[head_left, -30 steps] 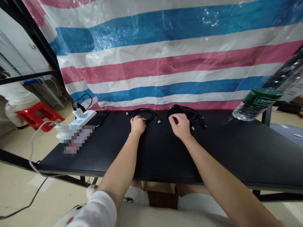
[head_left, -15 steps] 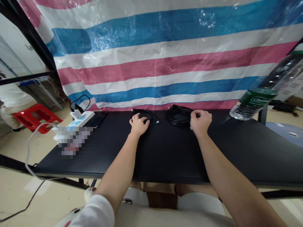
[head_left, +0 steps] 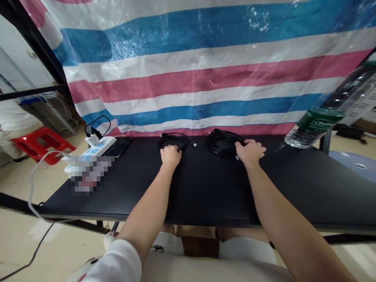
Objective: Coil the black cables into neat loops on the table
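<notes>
Two coils of black cable lie at the far edge of a black table (head_left: 205,188). My left hand (head_left: 170,155) rests on the near side of the smaller left coil (head_left: 174,140), fingers curled onto it. My right hand (head_left: 250,152) sits at the right side of the larger coil (head_left: 223,141), fingers bent and gripping its cable ends.
A striped blue, pink and white tarp (head_left: 205,78) hangs behind the table. A white power strip (head_left: 96,147) and a dark phone (head_left: 119,147) lie at the left. A tilted clear bottle (head_left: 326,117) is at the right. A red stool (head_left: 41,143) and a seated person (head_left: 14,125) are far left.
My right hand moved from the middle of the larger coil to its right side. My left hand drew back slightly toward the near edge of the smaller coil.
</notes>
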Motion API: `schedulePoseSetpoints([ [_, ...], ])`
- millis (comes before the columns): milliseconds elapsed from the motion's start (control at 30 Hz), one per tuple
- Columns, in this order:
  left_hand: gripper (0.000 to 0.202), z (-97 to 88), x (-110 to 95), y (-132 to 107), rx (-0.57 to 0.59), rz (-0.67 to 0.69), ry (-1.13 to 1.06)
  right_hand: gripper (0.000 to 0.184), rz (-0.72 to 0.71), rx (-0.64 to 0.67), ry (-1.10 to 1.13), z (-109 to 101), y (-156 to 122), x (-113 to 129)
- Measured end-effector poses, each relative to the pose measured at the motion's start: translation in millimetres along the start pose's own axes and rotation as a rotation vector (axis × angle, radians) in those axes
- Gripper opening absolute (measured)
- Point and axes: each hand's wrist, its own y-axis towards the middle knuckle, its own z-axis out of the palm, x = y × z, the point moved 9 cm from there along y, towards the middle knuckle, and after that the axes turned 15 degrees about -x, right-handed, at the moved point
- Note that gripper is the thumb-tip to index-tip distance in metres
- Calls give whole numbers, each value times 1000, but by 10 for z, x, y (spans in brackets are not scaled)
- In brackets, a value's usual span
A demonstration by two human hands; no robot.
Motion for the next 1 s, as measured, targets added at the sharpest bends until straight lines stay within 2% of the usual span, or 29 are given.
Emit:
schedulePoseSetpoints([
  [133, 25, 12, -39, -19, 0, 10, -12, 21, -21, -13, 27, 26, -12, 10],
  [333, 30, 89, 14, 20, 9, -67, -99, 21, -19, 14, 71, 9, -27, 66],
  [467, 45, 97, -84, 39, -10, 5, -269, 19, -49, 70, 199, -21, -35, 177],
  [567, 49, -5, -124, 10, -59, 34, -230, 16, -13, 106, 245, -62, -50, 213],
  [633, 44, -116, -59, -13, -107, -42, -142, 14, 21, 120, 248, -95, -65, 227],
  [733, 49, -239, 144, -56, -133, -255, -51, 12, 37, 134, 254, -132, -89, 267],
  [833, 55, -198, 288, -69, -71, -370, -43, 10, 39, 127, 246, -146, -96, 276],
  [900, 50, -130, 286, -36, -33, -329, -55, 10, 34, 119, 243, -141, -92, 268],
  [1000, 39, -27, 170, 16, 7, -178, -90, 11, 14, 115, 263, -126, -84, 268],
])
